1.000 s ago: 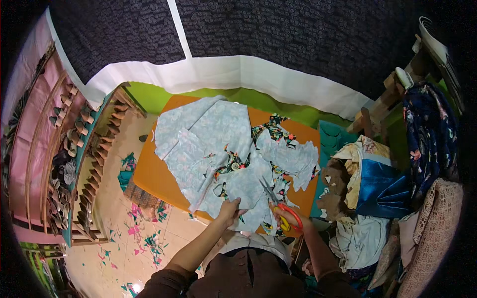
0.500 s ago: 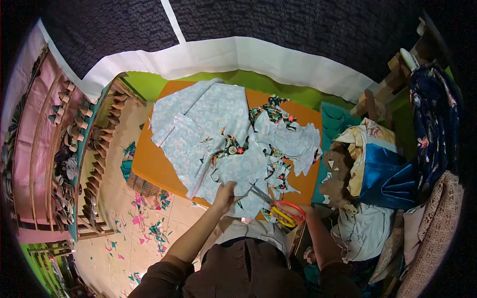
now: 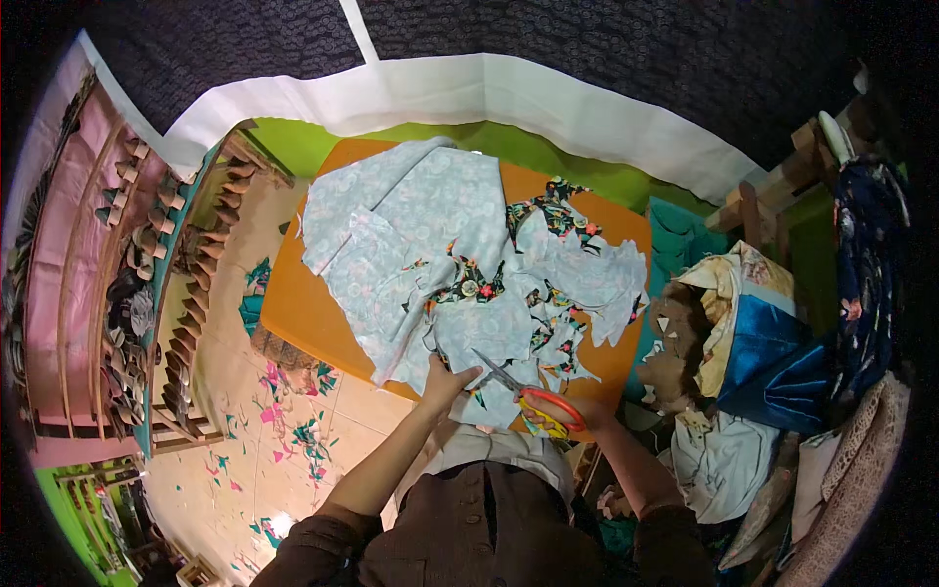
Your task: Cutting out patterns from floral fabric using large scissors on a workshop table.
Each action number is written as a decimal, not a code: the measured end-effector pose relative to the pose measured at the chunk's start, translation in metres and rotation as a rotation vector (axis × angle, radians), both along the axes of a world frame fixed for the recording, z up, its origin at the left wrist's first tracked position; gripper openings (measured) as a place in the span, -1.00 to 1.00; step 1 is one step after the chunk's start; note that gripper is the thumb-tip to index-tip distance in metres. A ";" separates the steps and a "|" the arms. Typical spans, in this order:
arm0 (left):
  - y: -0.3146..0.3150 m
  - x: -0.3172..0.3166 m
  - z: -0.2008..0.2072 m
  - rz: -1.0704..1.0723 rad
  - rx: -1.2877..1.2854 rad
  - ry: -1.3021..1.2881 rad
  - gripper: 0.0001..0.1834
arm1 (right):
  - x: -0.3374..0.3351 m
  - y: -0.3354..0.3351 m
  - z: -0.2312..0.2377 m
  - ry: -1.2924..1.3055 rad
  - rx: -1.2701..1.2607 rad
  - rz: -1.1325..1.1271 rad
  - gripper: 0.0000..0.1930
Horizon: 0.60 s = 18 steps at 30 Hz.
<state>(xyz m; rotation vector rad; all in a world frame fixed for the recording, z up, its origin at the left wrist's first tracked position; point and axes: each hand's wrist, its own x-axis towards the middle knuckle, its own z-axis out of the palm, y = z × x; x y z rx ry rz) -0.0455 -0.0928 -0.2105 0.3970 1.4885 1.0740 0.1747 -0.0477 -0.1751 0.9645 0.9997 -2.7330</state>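
A large floral cloth [image 3: 401, 230] lies spread and rumpled, its pale side mostly up and dark printed patches showing at folds and cut edges. My left hand [image 3: 448, 382] grips its near part, thumb on top; the fingers underneath are partly hidden. In my right hand [image 3: 579, 419] is a pair of scissors [image 3: 501, 372] with red and yellow handles. The blades point away and to the left, over the cloth just right of my left thumb. Jagged cloth pieces [image 3: 562, 338] lie beyond the scissors.
The orange table [image 3: 293, 303] carries the cloth. Shoe lasts [image 3: 191, 323] line racks at left. Pink and green scraps [image 3: 308, 440] litter the tiled floor [image 3: 362, 426]. At right are brown cut pieces [image 3: 675, 338], a blue fabric bundle [image 3: 773, 352] and white cloth [image 3: 719, 465].
The scissors' handles have come closer together, and the blades now lie nearer my left hand. My left thumb has stretched rightward over the cloth. The whole view has shifted slightly.
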 end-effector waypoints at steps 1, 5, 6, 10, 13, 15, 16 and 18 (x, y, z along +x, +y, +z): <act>0.000 0.001 0.004 0.003 0.023 0.041 -0.37 | -0.002 0.001 0.000 0.002 0.062 0.042 -0.58; -0.002 0.001 0.018 -0.015 -0.059 -0.048 -0.38 | -0.008 0.008 0.009 -0.009 0.085 0.071 -0.60; -0.004 0.001 0.018 0.005 -0.043 -0.066 -0.38 | -0.009 0.009 0.011 -0.015 0.138 0.108 -0.61; -0.006 0.001 0.021 0.046 -0.016 -0.038 -0.38 | -0.011 0.018 0.025 -0.058 0.165 0.274 -0.54; -0.007 -0.001 0.018 0.048 -0.017 -0.038 -0.33 | -0.010 0.016 0.007 -0.039 0.103 0.280 -0.54; -0.008 0.001 0.019 0.059 -0.015 -0.030 -0.29 | -0.011 0.016 0.003 -0.056 0.153 0.303 -0.55; -0.008 0.001 0.021 0.068 -0.011 -0.022 -0.25 | -0.012 0.017 0.002 -0.072 0.206 0.324 -0.56; -0.011 -0.001 0.014 0.064 -0.025 -0.001 -0.24 | -0.008 0.014 -0.009 -0.043 0.159 0.285 -0.57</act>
